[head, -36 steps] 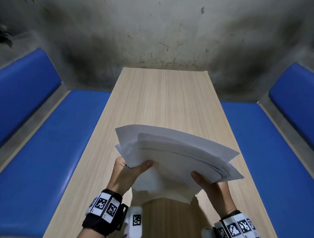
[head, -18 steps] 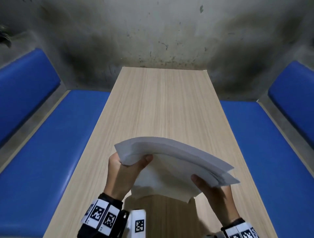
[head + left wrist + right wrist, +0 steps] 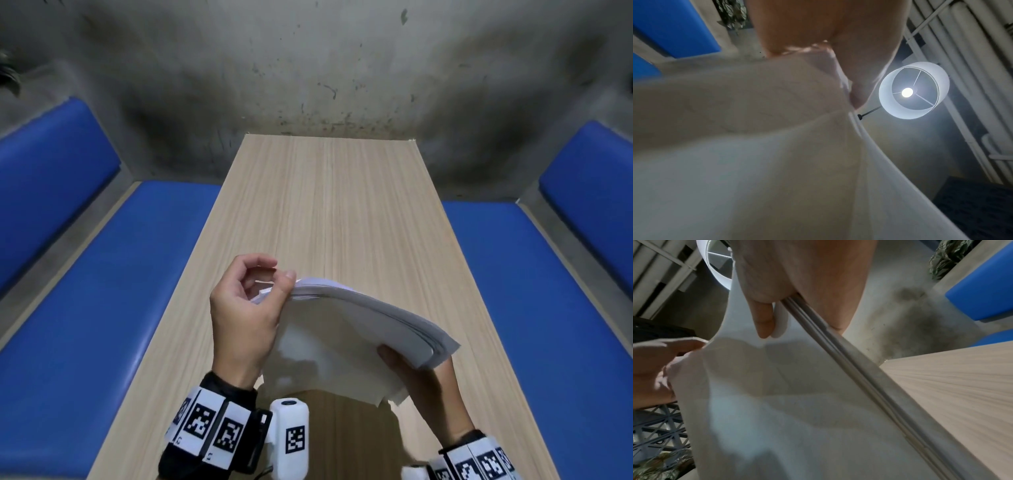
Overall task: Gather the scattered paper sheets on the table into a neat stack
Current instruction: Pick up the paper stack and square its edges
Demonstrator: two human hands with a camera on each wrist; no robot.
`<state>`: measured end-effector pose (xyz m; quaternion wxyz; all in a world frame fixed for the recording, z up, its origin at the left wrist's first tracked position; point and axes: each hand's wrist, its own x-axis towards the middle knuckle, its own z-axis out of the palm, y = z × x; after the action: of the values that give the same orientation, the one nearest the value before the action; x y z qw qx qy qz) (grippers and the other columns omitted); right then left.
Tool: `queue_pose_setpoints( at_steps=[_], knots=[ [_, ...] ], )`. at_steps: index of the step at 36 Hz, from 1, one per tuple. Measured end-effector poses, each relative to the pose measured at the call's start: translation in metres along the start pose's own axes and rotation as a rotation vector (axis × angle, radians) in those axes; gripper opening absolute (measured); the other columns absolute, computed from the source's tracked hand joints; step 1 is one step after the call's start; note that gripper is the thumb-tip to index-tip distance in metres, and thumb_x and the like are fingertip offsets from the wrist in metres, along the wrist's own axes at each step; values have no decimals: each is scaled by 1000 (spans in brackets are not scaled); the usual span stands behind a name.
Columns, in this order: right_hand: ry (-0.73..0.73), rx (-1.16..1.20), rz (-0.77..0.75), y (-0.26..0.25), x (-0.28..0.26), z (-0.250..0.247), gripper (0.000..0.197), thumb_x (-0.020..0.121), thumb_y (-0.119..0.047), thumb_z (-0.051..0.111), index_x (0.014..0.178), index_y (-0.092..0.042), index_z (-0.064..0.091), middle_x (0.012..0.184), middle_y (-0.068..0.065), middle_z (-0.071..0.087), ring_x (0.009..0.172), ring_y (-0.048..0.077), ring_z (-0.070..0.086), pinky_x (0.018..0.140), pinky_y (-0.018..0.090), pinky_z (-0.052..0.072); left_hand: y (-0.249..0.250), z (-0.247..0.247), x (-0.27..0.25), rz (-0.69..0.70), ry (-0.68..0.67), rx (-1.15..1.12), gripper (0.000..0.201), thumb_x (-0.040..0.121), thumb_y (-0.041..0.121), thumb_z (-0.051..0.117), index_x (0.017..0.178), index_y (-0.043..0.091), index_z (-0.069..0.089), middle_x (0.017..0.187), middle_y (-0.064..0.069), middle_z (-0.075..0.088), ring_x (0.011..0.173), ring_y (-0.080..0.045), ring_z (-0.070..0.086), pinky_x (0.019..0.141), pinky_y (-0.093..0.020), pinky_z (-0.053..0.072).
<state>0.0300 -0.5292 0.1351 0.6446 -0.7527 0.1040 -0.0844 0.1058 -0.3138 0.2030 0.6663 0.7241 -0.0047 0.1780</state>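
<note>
Head view: both hands, left (image 3: 241,318) and right (image 3: 423,378), pinch the white paper stack (image 3: 346,342) (edges fanned) between thumb and fingers.

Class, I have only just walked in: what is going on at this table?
A person holds a bundle of white paper sheets above the wooden table, between two blue benches. The left hand pinches the bundle's upper left corner; the right hand grips its lower right edge. The sheets are gathered, but their edges are not yet flush, and the bundle is tilted and off the table.
</note>
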Motion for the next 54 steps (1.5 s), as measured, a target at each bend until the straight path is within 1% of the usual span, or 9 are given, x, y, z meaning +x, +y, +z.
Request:
queue_pose_setpoints(
  at_steps=[7,16,22,27,31,36,41,48,54],
  knots=[
    [5,48,8,0,4,-2,42,63,-60,75,99,-45,59,95,-13,71,86,3,67,64,21,58,-28,-26,-2,-52,-327,-124,65,52,66,81,100,26,64,90,-12,73,77,-12,70,67,-21,56],
    [-162,189,141,20,10,-1,88,42,-84,68,109,-28,57,89,-17,74,85,-3,67,68,11,54,-69,-25,-5,-294,-507,-81,61,46,51,88,92,13,75,85,-5,76,78,-15,70,64,-23,54],
    [-122,157,97,24,23,-2,57,56,-54,78,101,-21,68,96,5,74,94,25,68,68,30,59,-70,-27,-1,-255,-392,-90,72,43,63,87,99,18,76,100,-10,76,89,-21,73,70,-29,57],
    [-78,171,103,23,24,1,50,51,-61,82,91,-33,71,87,-10,77,80,4,71,66,26,58,-56,-25,-2,-208,-388,-175,52,44,67,83,84,35,79,82,1,78,73,-10,73,63,-21,58],
    [-88,115,111,23,24,7,30,79,-14,77,92,-37,64,87,-17,75,80,0,69,75,29,55,-54,-21,0,-193,-337,-174,49,49,65,83,84,32,78,83,-2,78,75,-14,74,65,-25,59],
    [-152,37,204,32,22,4,22,78,-22,77,93,-36,67,92,-8,75,93,19,69,75,33,59,-68,-23,-4,-279,-329,-110,61,47,57,87,94,20,73,93,-6,78,84,-22,74,71,-33,62],
    [-131,18,169,31,21,2,33,75,-26,80,100,-39,62,96,-13,73,88,5,69,80,36,58,-76,-29,-4,-340,-348,-160,63,37,60,90,82,18,76,83,-8,78,73,-18,74,59,-24,58],
    [-26,66,157,21,25,19,12,84,-21,72,90,-30,67,84,-10,76,87,22,70,73,37,58,-87,-9,-13,-421,-214,-251,64,40,63,88,66,6,75,72,-10,75,66,-21,70,59,-30,58],
    [113,125,14,-10,18,12,22,83,-12,72,82,-32,63,70,-14,73,64,0,66,55,20,54,-51,-9,-13,-285,-94,-220,57,53,45,83,63,-7,62,59,-11,64,54,-21,58,53,-32,50]
  ],
)
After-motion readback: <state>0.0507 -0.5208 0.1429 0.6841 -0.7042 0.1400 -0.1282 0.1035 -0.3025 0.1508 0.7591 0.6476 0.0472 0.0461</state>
